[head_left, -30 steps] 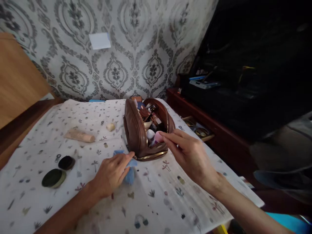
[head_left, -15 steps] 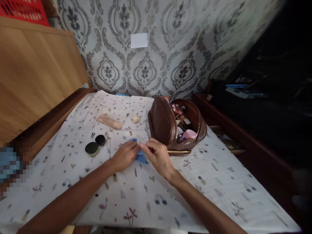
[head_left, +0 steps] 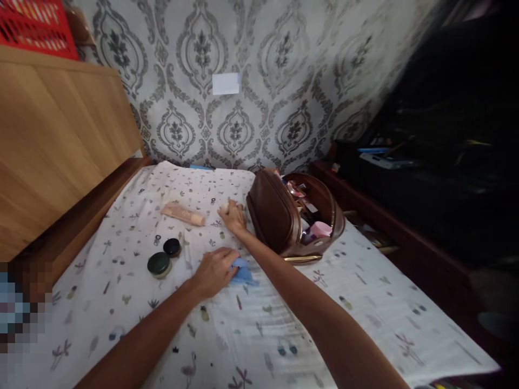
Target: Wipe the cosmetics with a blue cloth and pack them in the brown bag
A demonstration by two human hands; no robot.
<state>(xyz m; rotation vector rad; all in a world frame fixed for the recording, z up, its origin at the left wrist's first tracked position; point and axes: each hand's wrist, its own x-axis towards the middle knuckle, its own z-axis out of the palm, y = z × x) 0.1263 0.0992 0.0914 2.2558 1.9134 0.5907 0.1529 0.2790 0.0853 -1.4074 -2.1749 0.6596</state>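
Observation:
My left hand [head_left: 214, 273] rests on the cloth-covered table, fingers closed on a crumpled blue cloth [head_left: 244, 273]. Further back, my right hand [head_left: 234, 217] reaches past it, with thumb and fingers closed around a small round cream-coloured item [head_left: 225, 207], mostly covered by the fingers. Left of that hand lies a peach-toned squeeze tube [head_left: 182, 214]. A dark green-lidded jar [head_left: 159, 265] and a smaller black-lidded jar [head_left: 172, 247] stand close together left of my left hand. To the right of my right arm sits a brown cosmetic bag [head_left: 271, 213], unzipped, full of makeup items.
A white cloth with small printed figures [head_left: 133, 324] covers the table. Patterned wallpaper with a white card [head_left: 226, 84] rises behind it. On the left stands a wooden cabinet [head_left: 60, 146] with a red basket [head_left: 38, 27] on top. Dark furniture [head_left: 413, 232] borders the right side.
My right hand has left the blue cloth and moved back to the small cream-coloured item, closing on it. My left hand still holds the cloth. The view has tilted slightly.

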